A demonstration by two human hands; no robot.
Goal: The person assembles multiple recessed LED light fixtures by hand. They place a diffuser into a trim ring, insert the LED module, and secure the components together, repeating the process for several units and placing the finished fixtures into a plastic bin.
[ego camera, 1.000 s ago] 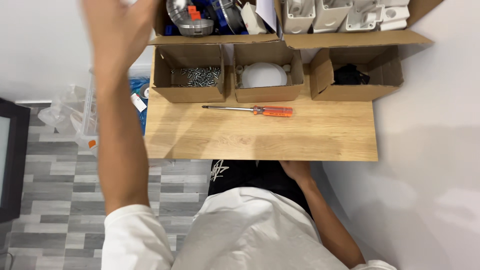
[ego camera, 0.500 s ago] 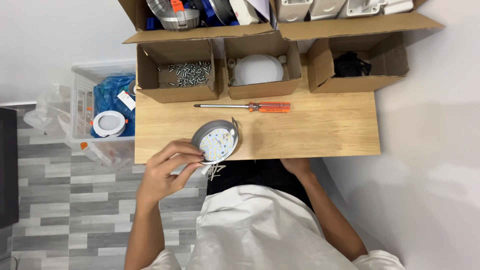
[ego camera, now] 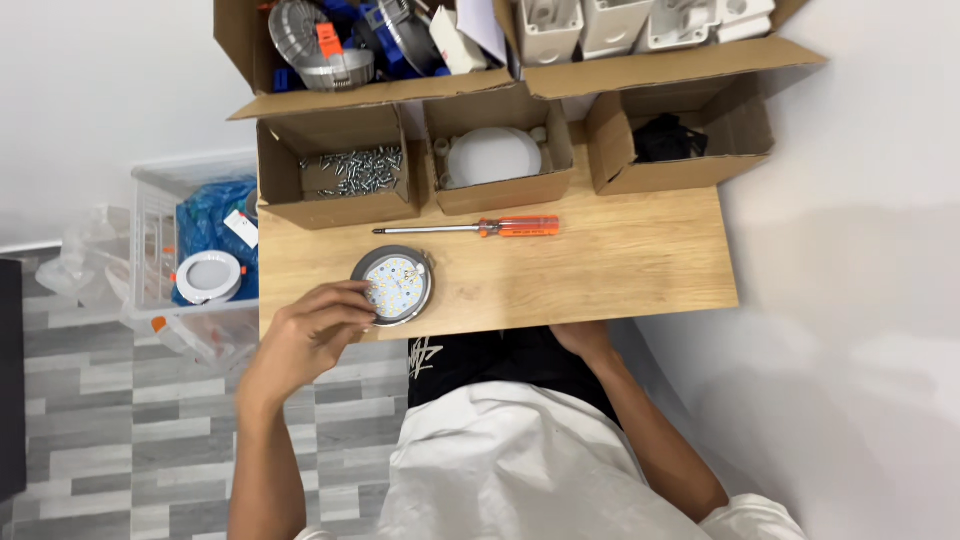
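Observation:
A round grey lamp housing with a white LED board lies flat on the wooden table near its front left edge. My left hand rests at the lamp's near left rim, fingertips touching it. My right hand sits below the table's front edge against my lap, mostly hidden. An orange-handled screwdriver lies on the table just beyond the lamp.
Three open cardboard boxes line the table's back: one with screws, one with a white round cover, one with black parts. Larger boxes with lamp parts stand behind. A clear bin with blue bags and a white lamp stands left.
My left arm came down from the boxes with the round lamp housing and set it flat on the table. The view has shifted slightly.

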